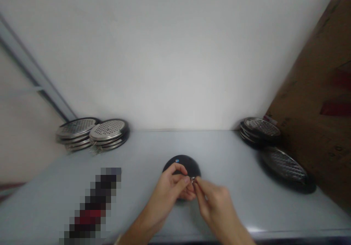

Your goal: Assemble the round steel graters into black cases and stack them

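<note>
The right hand (pixel 212 201) and left hand (pixel 167 188) pinch a small metal ring (pixel 193 179) between their fingertips, just over a black round lid (pixel 182 163). Stacked perforated metal discs (pixel 109 134) sit back left on the white table (pixel 233 201), more (pixel 260 131) back right. A pixelated object (pixel 93 205) is unreadable.

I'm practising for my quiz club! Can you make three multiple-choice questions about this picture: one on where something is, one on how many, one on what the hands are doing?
1. Where is the dark round disc?
A) On a stack B) Under the hands C) On the floor

2. How many stacks of perforated metal discs are at the back left?
A) One B) Two C) Five

3. What are the left hand and right hand doing?
A) Lying flat, apart B) Holding a mug C) Meeting at a small shiny metal piece

1: B, it lies on the pale table, partly hidden by them.
2: B, two stand side by side.
3: C, their fingers come together there.
</note>
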`<act>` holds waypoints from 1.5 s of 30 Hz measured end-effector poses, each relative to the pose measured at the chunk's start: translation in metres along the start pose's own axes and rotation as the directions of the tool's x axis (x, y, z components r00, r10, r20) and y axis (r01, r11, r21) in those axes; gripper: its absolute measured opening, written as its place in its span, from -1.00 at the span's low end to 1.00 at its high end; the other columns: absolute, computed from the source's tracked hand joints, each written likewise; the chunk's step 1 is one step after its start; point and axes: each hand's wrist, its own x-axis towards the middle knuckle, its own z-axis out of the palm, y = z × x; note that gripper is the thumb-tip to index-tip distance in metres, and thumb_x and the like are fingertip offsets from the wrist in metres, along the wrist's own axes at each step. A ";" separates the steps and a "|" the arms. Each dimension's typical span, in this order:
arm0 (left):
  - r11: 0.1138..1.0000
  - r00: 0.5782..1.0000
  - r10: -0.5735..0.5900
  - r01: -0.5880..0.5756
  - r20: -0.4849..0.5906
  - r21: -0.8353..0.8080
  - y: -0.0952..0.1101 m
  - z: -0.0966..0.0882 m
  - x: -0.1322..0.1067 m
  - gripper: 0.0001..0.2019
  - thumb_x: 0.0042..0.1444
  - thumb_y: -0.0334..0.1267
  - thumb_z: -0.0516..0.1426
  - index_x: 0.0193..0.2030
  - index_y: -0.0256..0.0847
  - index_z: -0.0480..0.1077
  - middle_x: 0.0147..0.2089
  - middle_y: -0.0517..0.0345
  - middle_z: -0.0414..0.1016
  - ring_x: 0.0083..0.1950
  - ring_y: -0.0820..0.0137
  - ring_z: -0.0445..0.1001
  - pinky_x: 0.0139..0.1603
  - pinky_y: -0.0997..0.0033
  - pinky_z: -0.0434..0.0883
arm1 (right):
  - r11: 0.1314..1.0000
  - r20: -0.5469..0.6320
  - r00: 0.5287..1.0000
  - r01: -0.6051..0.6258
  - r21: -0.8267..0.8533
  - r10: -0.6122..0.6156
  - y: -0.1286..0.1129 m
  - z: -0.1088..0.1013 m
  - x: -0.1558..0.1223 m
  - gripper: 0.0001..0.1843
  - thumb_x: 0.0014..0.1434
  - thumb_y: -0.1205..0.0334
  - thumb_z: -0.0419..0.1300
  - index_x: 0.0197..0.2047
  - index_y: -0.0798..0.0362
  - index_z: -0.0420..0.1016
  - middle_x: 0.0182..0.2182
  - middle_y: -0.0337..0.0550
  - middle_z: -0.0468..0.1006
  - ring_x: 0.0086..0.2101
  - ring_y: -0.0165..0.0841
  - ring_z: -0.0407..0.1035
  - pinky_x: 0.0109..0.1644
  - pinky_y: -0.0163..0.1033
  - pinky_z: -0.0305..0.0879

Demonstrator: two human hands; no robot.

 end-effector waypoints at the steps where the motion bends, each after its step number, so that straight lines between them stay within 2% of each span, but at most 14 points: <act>1: 1.000 1.000 -0.003 0.003 -0.015 -0.014 0.001 0.000 0.000 -0.52 0.00 0.02 0.41 -0.20 -0.18 0.27 -0.45 0.23 0.57 -0.48 0.48 0.54 -0.40 0.56 0.47 | 1.000 0.009 1.000 0.000 0.009 0.000 -0.001 0.000 0.000 -0.66 0.42 0.31 -0.08 -0.22 0.06 0.52 -0.45 -0.08 0.60 -0.51 -0.33 0.48 -0.40 -0.30 0.25; 4: 1.000 1.000 -0.008 0.007 -0.019 -0.026 0.006 0.000 0.000 -0.54 0.04 0.04 0.38 -0.15 -0.20 0.32 -0.44 0.23 0.54 -0.47 0.47 0.54 -0.39 0.53 0.47 | 0.996 0.030 0.999 -0.035 0.077 0.033 -0.004 -0.002 0.002 -0.68 0.41 0.30 -0.06 -0.25 0.04 0.51 -0.44 -0.09 0.60 -0.49 -0.33 0.48 -0.37 -0.31 0.26; 7: 0.994 0.995 0.095 -0.094 -0.019 0.049 0.010 -0.001 -0.001 -0.59 0.14 0.05 0.30 -0.07 -0.22 0.39 -0.31 0.12 0.57 -0.39 0.41 0.55 -0.41 0.50 0.46 | 0.963 0.113 0.983 -0.165 0.212 0.144 -0.008 -0.003 0.006 -0.65 0.43 0.17 -0.01 -0.31 0.03 0.52 -0.46 -0.11 0.61 -0.47 -0.32 0.50 -0.36 -0.32 0.30; 9: 0.958 0.976 0.215 -0.205 -0.031 0.201 0.011 -0.002 -0.003 -0.69 0.15 -0.07 0.29 -0.09 -0.21 0.43 -0.20 0.07 0.58 -0.32 0.39 0.55 -0.36 0.48 0.47 | 0.909 0.182 0.957 -0.274 0.315 0.226 -0.011 -0.003 0.009 -0.59 0.42 0.05 0.02 -0.36 0.04 0.54 -0.49 -0.12 0.61 -0.48 -0.31 0.52 -0.37 -0.34 0.32; 12: 0.838 0.953 0.302 -0.267 0.003 0.475 0.009 -0.004 -0.004 -0.89 0.14 -0.26 0.27 -0.22 -0.21 0.51 -0.25 0.10 0.58 -0.28 0.37 0.54 -0.24 0.45 0.48 | 0.836 0.233 0.928 -0.365 0.410 0.291 -0.013 -0.003 0.012 -0.50 0.39 -0.09 0.05 -0.36 0.06 0.60 -0.53 -0.11 0.62 -0.47 -0.28 0.55 -0.37 -0.33 0.37; 14: 0.783 0.958 0.286 -0.253 0.033 0.568 0.008 -0.005 -0.004 -0.93 0.17 -0.30 0.22 -0.27 -0.20 0.55 -0.30 0.11 0.60 -0.27 0.34 0.57 -0.20 0.44 0.49 | 0.824 0.248 0.920 -0.384 0.415 0.304 -0.011 -0.003 0.011 -0.55 0.36 -0.08 0.10 -0.26 0.07 0.65 -0.49 -0.11 0.64 -0.45 -0.27 0.55 -0.34 -0.30 0.39; 16: 0.775 0.964 0.261 -0.235 0.042 0.586 0.007 -0.006 -0.004 -0.90 0.18 -0.31 0.20 -0.29 -0.19 0.57 -0.30 0.12 0.63 -0.26 0.33 0.60 -0.18 0.44 0.50 | 0.823 0.208 0.923 -0.384 0.418 0.325 -0.007 -0.004 0.008 -0.64 0.29 0.01 0.22 0.00 0.05 0.62 -0.28 -0.08 0.69 -0.41 -0.30 0.55 -0.30 -0.28 0.43; 19: 0.810 0.972 0.230 -0.222 0.054 0.543 0.003 -0.007 -0.003 -0.92 0.15 -0.32 0.22 -0.26 -0.19 0.57 -0.30 0.15 0.65 -0.26 0.31 0.64 -0.19 0.45 0.53 | 0.823 0.130 0.949 -0.313 0.475 0.286 0.001 -0.006 0.003 -0.35 0.19 0.17 0.32 0.34 -0.05 0.33 0.15 0.00 0.53 -0.21 -0.29 0.55 -0.24 -0.26 0.48; 23: 0.777 0.964 0.249 -0.255 0.091 0.576 -0.007 -0.015 -0.001 -0.87 0.21 -0.33 0.18 -0.27 -0.17 0.59 -0.27 0.17 0.68 -0.20 0.33 0.66 -0.14 0.48 0.53 | 0.861 0.175 0.969 -0.235 0.451 0.172 0.010 -0.006 0.004 -0.76 0.33 0.25 0.19 0.03 -0.03 0.58 -0.07 -0.08 0.64 -0.13 -0.25 0.53 -0.09 -0.20 0.45; 27: 0.556 0.918 0.372 -0.341 0.141 0.758 -0.026 -0.028 0.000 -0.84 0.23 -0.40 0.18 -0.25 -0.13 0.61 -0.27 0.20 0.69 -0.23 0.35 0.64 -0.16 0.47 0.50 | 0.922 0.181 0.978 -0.164 0.352 0.104 0.021 -0.003 0.009 -0.84 0.34 0.34 0.18 -0.15 0.00 0.61 -0.23 -0.13 0.64 -0.18 -0.25 0.49 -0.04 -0.16 0.39; 31: 0.260 0.830 0.476 -0.447 0.290 0.856 -0.043 -0.040 0.001 -0.84 0.21 -0.48 0.21 -0.28 -0.15 0.58 -0.27 0.16 0.67 -0.20 0.29 0.60 -0.15 0.38 0.49 | 0.968 0.189 0.977 0.055 0.243 -0.103 0.030 0.000 0.008 -0.77 0.37 0.44 0.11 -0.11 -0.01 0.57 -0.19 -0.12 0.60 -0.08 -0.22 0.39 0.05 -0.11 0.33; 34: 0.164 0.789 0.490 -0.502 0.372 0.849 -0.047 -0.044 0.002 -0.84 0.22 -0.50 0.22 -0.32 -0.18 0.54 -0.30 0.15 0.64 -0.20 0.28 0.56 -0.15 0.35 0.50 | 0.970 0.193 0.962 0.157 0.184 -0.192 0.037 0.002 0.004 -0.76 0.40 0.45 0.06 -0.12 0.00 0.53 -0.21 -0.11 0.57 -0.10 -0.22 0.34 0.05 -0.06 0.31; 39: 0.178 0.760 0.454 -0.588 0.465 0.789 -0.040 -0.048 0.005 -0.81 0.23 -0.56 0.18 -0.27 -0.19 0.52 -0.29 0.20 0.62 -0.15 0.34 0.56 0.32 0.05 0.34 | 0.958 0.173 0.951 0.229 0.171 -0.258 0.047 0.006 0.001 -0.74 0.40 0.47 0.03 -0.09 -0.01 0.49 -0.20 -0.12 0.54 -0.09 -0.23 0.35 0.20 0.05 0.26; 45: 0.317 0.837 0.353 -0.528 0.418 0.788 -0.037 -0.051 0.012 -0.80 0.24 -0.53 0.16 -0.27 -0.17 0.55 -0.24 0.19 0.66 -0.13 0.36 0.60 0.47 -0.07 0.12 | 0.947 0.233 0.922 0.277 0.162 -0.309 0.057 0.007 0.005 -0.73 0.40 0.46 0.02 -0.07 -0.01 0.50 -0.18 -0.12 0.53 -0.05 -0.24 0.40 0.36 0.14 0.17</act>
